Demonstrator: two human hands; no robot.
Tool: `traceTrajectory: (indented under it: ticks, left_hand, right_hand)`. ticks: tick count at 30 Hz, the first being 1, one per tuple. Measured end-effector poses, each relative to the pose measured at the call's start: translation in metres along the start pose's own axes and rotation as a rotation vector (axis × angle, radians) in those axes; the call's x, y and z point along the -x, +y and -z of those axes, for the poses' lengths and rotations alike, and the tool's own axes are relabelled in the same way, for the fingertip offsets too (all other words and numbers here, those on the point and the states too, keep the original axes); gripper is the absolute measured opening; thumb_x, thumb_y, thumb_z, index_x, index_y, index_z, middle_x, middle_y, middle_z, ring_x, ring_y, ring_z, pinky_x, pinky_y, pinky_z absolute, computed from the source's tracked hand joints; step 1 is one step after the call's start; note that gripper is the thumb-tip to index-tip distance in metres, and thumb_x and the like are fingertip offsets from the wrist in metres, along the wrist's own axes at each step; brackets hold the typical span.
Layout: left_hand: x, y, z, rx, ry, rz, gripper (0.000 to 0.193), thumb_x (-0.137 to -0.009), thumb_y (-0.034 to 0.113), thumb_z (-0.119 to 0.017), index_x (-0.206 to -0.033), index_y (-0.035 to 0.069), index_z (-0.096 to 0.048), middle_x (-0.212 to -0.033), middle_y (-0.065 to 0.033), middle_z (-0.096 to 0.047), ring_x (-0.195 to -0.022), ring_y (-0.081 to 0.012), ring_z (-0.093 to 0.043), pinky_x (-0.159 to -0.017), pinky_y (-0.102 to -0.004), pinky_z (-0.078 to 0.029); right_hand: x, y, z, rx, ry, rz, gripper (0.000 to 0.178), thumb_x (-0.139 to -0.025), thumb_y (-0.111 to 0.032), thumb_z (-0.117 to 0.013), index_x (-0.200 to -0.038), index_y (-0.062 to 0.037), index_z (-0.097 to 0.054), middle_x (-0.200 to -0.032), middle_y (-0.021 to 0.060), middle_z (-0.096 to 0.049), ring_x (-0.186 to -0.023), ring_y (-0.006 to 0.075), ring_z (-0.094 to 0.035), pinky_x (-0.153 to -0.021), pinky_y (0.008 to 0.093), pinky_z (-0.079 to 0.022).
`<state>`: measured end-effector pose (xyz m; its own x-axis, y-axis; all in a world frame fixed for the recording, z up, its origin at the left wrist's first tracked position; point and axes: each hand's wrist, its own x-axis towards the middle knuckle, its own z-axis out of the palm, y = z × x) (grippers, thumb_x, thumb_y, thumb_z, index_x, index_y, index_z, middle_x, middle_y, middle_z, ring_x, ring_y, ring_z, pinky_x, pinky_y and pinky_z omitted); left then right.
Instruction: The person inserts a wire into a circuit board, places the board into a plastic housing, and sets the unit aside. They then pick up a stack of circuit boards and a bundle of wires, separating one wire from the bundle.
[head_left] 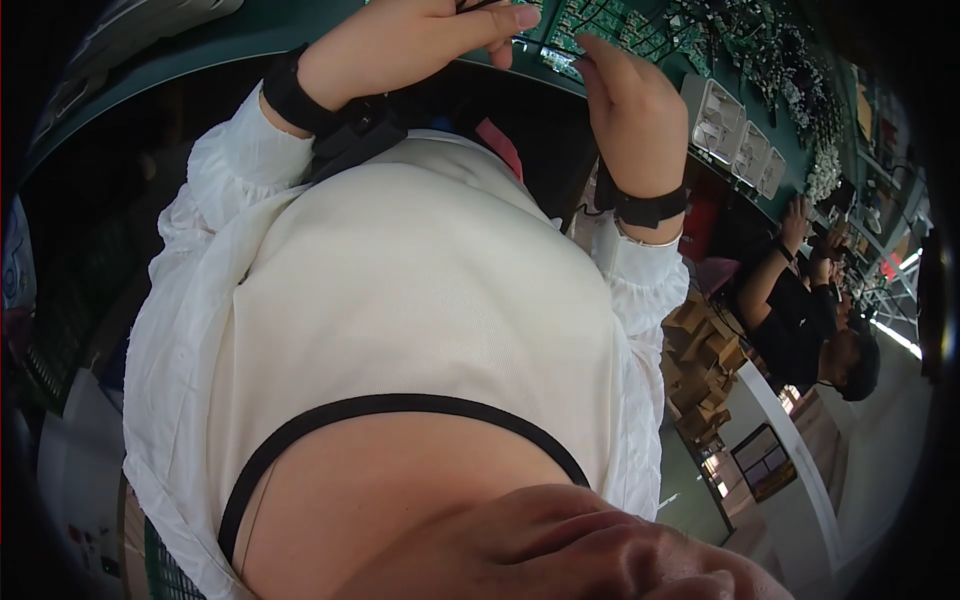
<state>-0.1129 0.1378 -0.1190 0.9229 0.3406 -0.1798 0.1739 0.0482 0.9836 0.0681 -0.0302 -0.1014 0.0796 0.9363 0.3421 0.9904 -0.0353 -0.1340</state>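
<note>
Nearest, a cream, finely ribbed top (420, 270) was seen mid-frame, flanked by crinkled white sleeves (225, 150) gathered into frills. At upper left of centre, the left hand (420, 40) was curled beside a thin dark wire (478, 5), cut off by the frame's top edge; whether it was clamped could not be told. At upper right of centre, the right hand (640, 110) was held with thumb and forefinger brought near each other; nothing could be made out between them. Just beyond, at the top, lay flat green circuit boards (590, 20), studded with tiny parts. It was judged that these could be dragged or scratched if the wire were snagged. To their right stood shallow, rectangular white trays (703, 105) and loose, tangle-prone cable bundles (790, 80); farther off, a black-clad co-worker (785, 325) and angular cardboard boxes (705, 365).
</note>
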Motion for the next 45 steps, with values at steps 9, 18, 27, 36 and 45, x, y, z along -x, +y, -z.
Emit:
traceTrajectory:
  ticks: [9, 18, 27, 36, 45]
  left_hand:
    - [0.001, 0.000, 0.000, 0.182, -0.060, -0.032, 0.033, -0.105, 0.030, -0.057, -0.089, 0.004, -0.070, -0.085, -0.0003, -0.069, -0.080, -0.0088, -0.059, -0.076, -0.0237, -0.046]
    - [-0.004, -0.010, -0.009, -0.064, -0.159, 0.001, 0.026, -0.103, 0.023, -0.059, -0.094, 0.000, -0.069, -0.084, -0.0023, -0.070, -0.077, -0.0098, -0.061, -0.072, -0.0260, -0.048]
    - [0.001, -0.030, -0.047, -0.883, -0.129, -0.207, 0.034, -0.099, 0.014, -0.059, -0.133, 0.007, -0.058, -0.099, -0.0124, -0.074, -0.086, -0.0281, -0.073, -0.073, -0.0379, -0.058]
    - [-0.008, -0.038, -0.048, -0.590, 0.103, -0.399, 0.050, -0.093, 0.013, -0.067, -0.141, 0.013, -0.053, -0.094, -0.0130, -0.073, -0.080, -0.0311, -0.071, -0.068, -0.0389, -0.056]
    - [-0.003, -0.002, -0.043, 0.097, 0.046, -0.141, 0.018, -0.098, 0.016, -0.063, -0.094, -0.001, -0.068, -0.074, -0.0101, -0.065, -0.067, -0.0144, -0.059, -0.064, -0.0303, -0.047]
  right_hand:
    - [0.036, 0.025, -0.017, -0.693, 0.104, -0.566, 0.016, -0.088, -0.002, -0.074, -0.104, -0.0022, -0.073, -0.102, 0.0125, -0.075, -0.086, 0.0234, -0.073, -0.076, 0.0311, -0.058]
    - [0.039, 0.031, -0.035, -1.405, 0.163, -0.850, 0.011, -0.090, -0.001, -0.074, -0.100, 0.0026, -0.073, -0.104, 0.0143, -0.075, -0.093, 0.0195, -0.073, -0.081, 0.0291, -0.060]
    - [0.034, 0.022, -0.043, -0.768, 0.136, -0.602, 0.013, -0.088, 0.003, -0.074, -0.100, 0.0021, -0.073, -0.098, 0.0098, -0.076, -0.089, 0.0132, -0.071, -0.079, 0.0234, -0.055]
    - [0.028, 0.013, -0.031, -1.073, 0.149, -0.677, 0.015, -0.083, 0.008, -0.075, -0.096, 0.0015, -0.073, -0.099, 0.0092, -0.074, -0.090, 0.0127, -0.069, -0.082, 0.0235, -0.053]
    - [0.034, 0.015, -0.027, -1.458, 0.018, -0.549, 0.017, -0.086, 0.009, -0.070, -0.102, 0.0021, -0.071, -0.101, 0.0117, -0.069, -0.093, 0.0182, -0.065, -0.084, 0.0282, -0.052]
